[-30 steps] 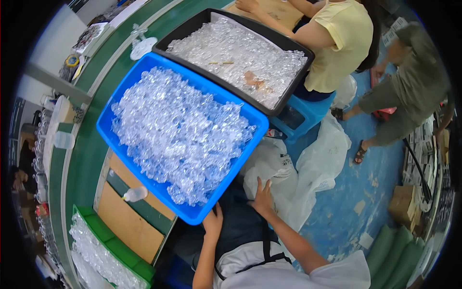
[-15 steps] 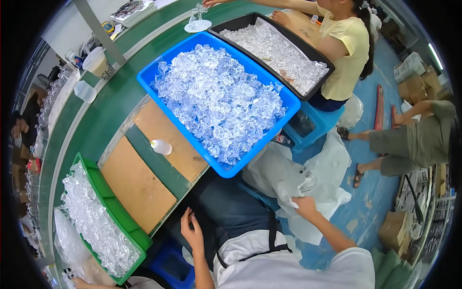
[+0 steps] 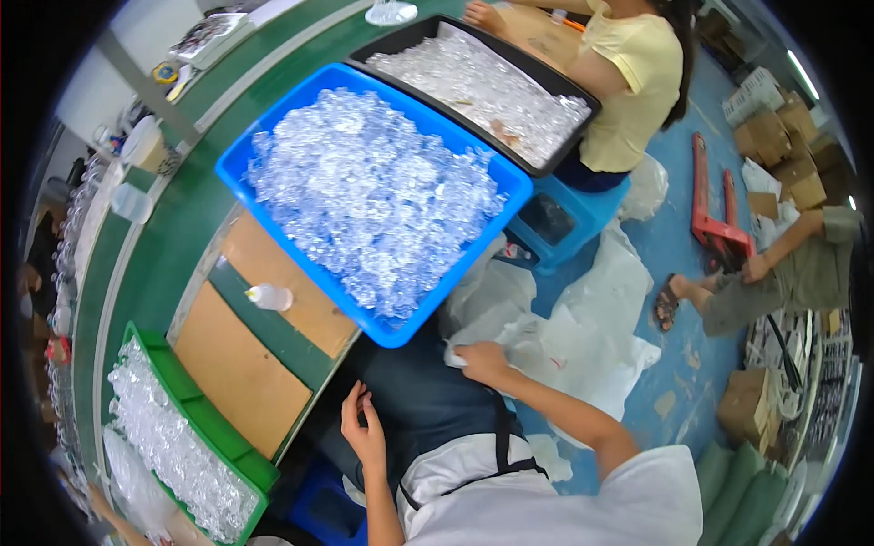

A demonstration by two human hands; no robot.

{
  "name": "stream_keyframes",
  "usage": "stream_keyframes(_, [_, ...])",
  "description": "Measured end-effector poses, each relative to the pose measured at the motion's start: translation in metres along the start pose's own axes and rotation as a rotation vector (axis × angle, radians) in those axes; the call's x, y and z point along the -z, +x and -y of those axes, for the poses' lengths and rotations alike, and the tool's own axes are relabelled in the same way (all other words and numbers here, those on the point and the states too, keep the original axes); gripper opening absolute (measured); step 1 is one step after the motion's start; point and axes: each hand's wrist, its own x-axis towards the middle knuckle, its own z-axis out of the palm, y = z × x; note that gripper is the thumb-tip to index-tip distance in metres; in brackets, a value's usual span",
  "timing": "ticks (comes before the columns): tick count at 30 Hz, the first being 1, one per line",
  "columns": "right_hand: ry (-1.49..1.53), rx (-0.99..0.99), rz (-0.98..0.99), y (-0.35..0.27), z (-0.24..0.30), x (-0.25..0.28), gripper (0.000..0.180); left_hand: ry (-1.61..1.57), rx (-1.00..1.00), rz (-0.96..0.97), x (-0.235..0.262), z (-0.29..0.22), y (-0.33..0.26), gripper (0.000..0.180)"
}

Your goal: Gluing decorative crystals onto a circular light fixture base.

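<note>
My right hand (image 3: 484, 362) pinches the near edge of a large white plastic bag (image 3: 596, 318), which trails beside my leg and over the blue floor. Above my lap, near the table's edge, my left hand (image 3: 366, 431) is empty, its fingers loosely bent and apart from the thumb. In front of me a blue bin (image 3: 390, 335) stands on the table, heaped with small clear plastic pieces (image 3: 364, 196). A small white squeeze bottle (image 3: 270, 297) lies on the table, to the left of the bin.
Left of me is a green bin (image 3: 193, 400) of clear pieces. Beyond the blue bin stands a black tray (image 3: 366, 60); a co-worker in a yellow shirt (image 3: 628, 100) sits by it on a blue stool (image 3: 560, 223). At right are another person's legs and a red pallet jack (image 3: 719, 227).
My right hand has drawn the bag's edge leftward and up, toward my lap. The view has shifted somewhat. The person at right has bent, an arm now hanging lower.
</note>
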Motion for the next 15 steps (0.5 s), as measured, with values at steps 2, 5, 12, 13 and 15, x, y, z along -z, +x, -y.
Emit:
stream_keyframes(2, [-0.065, -0.018, 0.083, 0.005, 0.012, -0.003, 0.033, 0.004, -0.01, 0.035, -0.001, -0.002, -0.003, 0.03])
stream_keyframes(5, [-0.004, -0.09, 0.139, -0.027, 0.014, 0.039, 0.039, 0.011, -0.006, 0.058, -0.003, 0.001, -0.004, 0.029])
stream_keyframes(12, [-0.091, -0.907, -0.903, -0.174, -0.149, 0.056, 0.075, 0.006, 0.001, 0.003, 0.01, 0.007, -0.006, 0.03])
stream_keyframes(13, [-0.221, -1.105, -0.86, -0.203, -0.186, 0.027, 0.081, 0.002, -0.006, -0.004, 0.01, 0.009, -0.005, 0.03])
stream_keyframes(15, [-0.218, -1.346, -0.741, -0.29, -0.279, -0.047, 0.081, -0.091, 0.003, 0.053, -0.014, 0.007, -0.004, 0.029])
